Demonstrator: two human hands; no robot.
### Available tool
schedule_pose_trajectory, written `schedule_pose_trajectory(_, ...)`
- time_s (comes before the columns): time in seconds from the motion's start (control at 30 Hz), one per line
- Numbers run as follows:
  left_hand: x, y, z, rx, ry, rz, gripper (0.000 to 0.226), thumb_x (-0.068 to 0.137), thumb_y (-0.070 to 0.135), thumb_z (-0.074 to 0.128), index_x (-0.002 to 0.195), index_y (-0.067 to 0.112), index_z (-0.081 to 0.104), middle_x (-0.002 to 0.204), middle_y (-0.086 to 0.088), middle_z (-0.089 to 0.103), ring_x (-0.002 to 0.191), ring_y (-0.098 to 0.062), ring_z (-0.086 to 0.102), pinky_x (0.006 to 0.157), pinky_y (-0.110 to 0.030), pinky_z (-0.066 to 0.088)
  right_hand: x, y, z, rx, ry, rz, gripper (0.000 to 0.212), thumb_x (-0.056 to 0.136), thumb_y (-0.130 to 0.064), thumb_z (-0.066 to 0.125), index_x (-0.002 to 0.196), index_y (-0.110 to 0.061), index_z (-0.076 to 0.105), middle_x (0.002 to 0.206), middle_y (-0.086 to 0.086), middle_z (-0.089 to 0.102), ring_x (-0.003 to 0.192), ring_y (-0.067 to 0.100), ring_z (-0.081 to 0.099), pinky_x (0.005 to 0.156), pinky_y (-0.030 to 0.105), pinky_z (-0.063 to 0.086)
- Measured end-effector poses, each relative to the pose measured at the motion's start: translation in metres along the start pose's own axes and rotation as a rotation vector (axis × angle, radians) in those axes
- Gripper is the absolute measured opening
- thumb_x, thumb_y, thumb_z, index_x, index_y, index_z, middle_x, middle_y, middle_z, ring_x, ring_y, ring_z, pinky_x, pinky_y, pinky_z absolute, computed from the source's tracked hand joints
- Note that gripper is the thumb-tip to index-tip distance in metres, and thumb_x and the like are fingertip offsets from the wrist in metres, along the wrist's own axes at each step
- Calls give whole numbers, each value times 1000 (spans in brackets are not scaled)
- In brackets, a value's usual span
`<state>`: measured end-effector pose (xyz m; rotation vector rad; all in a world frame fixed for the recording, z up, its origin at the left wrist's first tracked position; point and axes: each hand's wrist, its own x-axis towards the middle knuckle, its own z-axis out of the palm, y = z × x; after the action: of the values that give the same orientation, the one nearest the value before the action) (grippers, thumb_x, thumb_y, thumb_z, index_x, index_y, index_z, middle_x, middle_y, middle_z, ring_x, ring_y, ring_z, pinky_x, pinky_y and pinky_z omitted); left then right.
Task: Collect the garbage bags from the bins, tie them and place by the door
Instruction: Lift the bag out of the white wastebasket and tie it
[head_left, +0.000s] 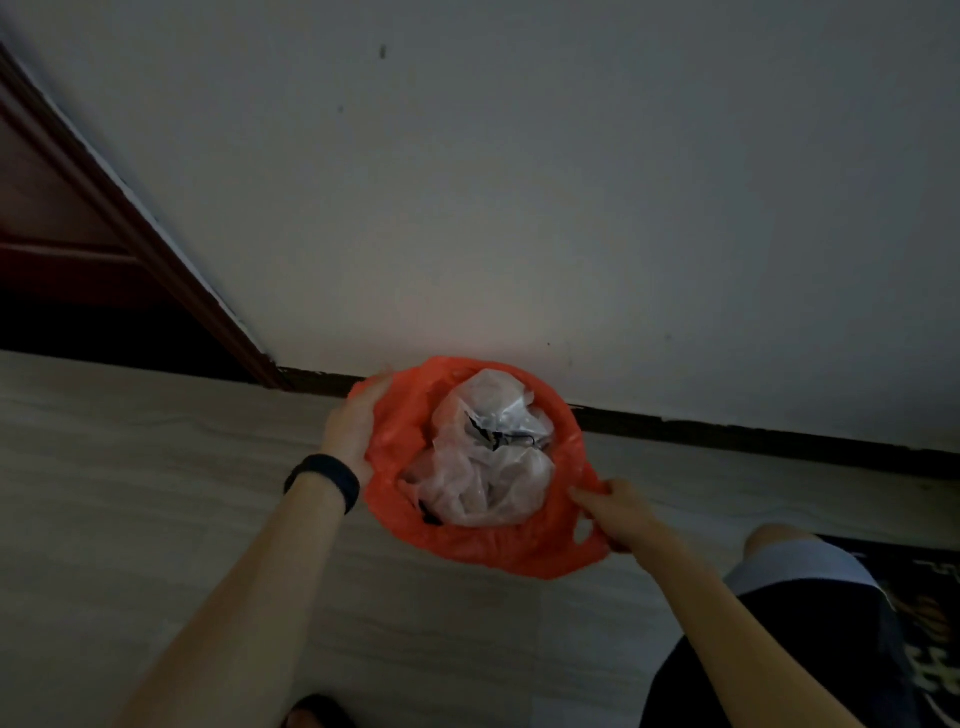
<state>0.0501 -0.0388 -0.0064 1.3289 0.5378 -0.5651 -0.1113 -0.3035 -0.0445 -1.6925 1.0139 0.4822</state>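
Holding orange garbage bag (483, 540) above floor (156, 493), mouth open between both hands. Left hand (353, 426) fingers wrap far rim; right hand (618, 514) fingers pinch handle. Clear plastic waste (483, 457) inside. No bin visible; likely lifted out. Tying, door (62, 218) placement remain.

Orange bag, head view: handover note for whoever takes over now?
Left hand: grip on the far-left rim of the orange bag.
Right hand: grip on the near-right rim, beside a handle hole.
Bag is open, untied, held above the floor by the wall; clear plastic waste inside.
No bin visible. Door frame at left.
Left: tie, place by door.
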Motion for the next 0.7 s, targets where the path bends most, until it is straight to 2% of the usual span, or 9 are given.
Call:
schedule_pose_trajectory(0.03, 1, 1, -3, 161, -14, -9, 72, 54, 58, 86, 113, 19, 72, 107, -7, 75, 97, -27, 72, 90, -45, 55, 4, 2, -3, -10, 89, -51, 26, 92, -28, 67, 98, -4, 70, 86, 13, 68, 66, 17, 59, 71, 38, 53)
schedule_pose_trajectory(0.1, 4, 3, -10, 507, -59, -65, 78, 47, 60, 89, 113, 21, 72, 108, -7, 75, 98, -28, 71, 95, -47, 53, 10, -2, -13, 141, 243, -120, 22, 93, -23, 63, 89, -3, 72, 71, 6, 65, 61, 15, 56, 60, 31, 46)
schedule_pose_trajectory(0.2, 9, 7, -12, 726, -69, -125, 54, 74, 42, 82, 120, 17, 68, 116, -10, 71, 104, -30, 68, 100, -50, 50, 6, -29, -29, 624, 245, -185, 12, 97, -15, 57, 92, -13, 68, 69, 2, 63, 59, 12, 56, 55, 24, 43)
schedule_pose_trajectory(0.3, 12, 8, -4, 550, 64, 54, 27, 84, 31, 75, 106, 17, 69, 112, -12, 71, 97, -28, 69, 94, -45, 53, -8, -60, -29, 923, 107, -271, 15, 100, -10, 52, 93, -12, 65, 69, 6, 58, 49, 12, 49, 49, 24, 39)
schedule_pose_trajectory(0.43, 2, 0, 14, 200, 121, 206, 8, 90, 26, 68, 97, 22, 67, 103, -10, 72, 91, -27, 69, 85, -44, 56, -34, -77, -25, 1017, -175, -399, 21, 99, -7, 51, 106, -6, 70, 71, -3, 68, 42, 7, 32, 42, 22, 30)
schedule_pose_trajectory(0.5, -5, -4, 20, 39, 152, 248, 7, 89, 23, 70, 94, 20, 67, 97, -9, 72, 88, -26, 69, 80, -41, 56, -43, -75, -29, 942, -276, -484, 23, 97, -5, 51, 108, -4, 72, 72, -4, 67, 43, 8, 31, 42, 21, 29)
schedule_pose_trajectory(0.57, -11, -1, 24, -147, 190, 279, 11, 82, 16, 74, 84, 18, 64, 85, -7, 72, 78, -23, 68, 69, -34, 54, -49, -73, -35, 811, -329, -577, 24, 94, -3, 52, 95, -7, 76, 65, -3, 62, 42, 8, 32, 42, 21, 30)
schedule_pose_trajectory(0.63, -16, 7, 29, -251, 171, 308, 17, 76, 11, 76, 79, 15, 60, 77, -6, 72, 72, -21, 69, 61, -30, 54, -50, -77, -41, 725, -300, -576, 28, 91, -3, 53, 79, -13, 76, 64, 5, 57, 40, 9, 31, 42, 24, 26)
schedule_pose_trajectory(0.7, -20, 13, 36, -199, 91, 296, 23, 72, 12, 80, 82, 10, 59, 78, -10, 72, 71, -23, 70, 60, -32, 55, -49, -85, -46, 612, -181, -508, 30, 91, -2, 53, 73, -15, 72, 75, 15, 50, 39, 10, 29, 43, 25, 23)
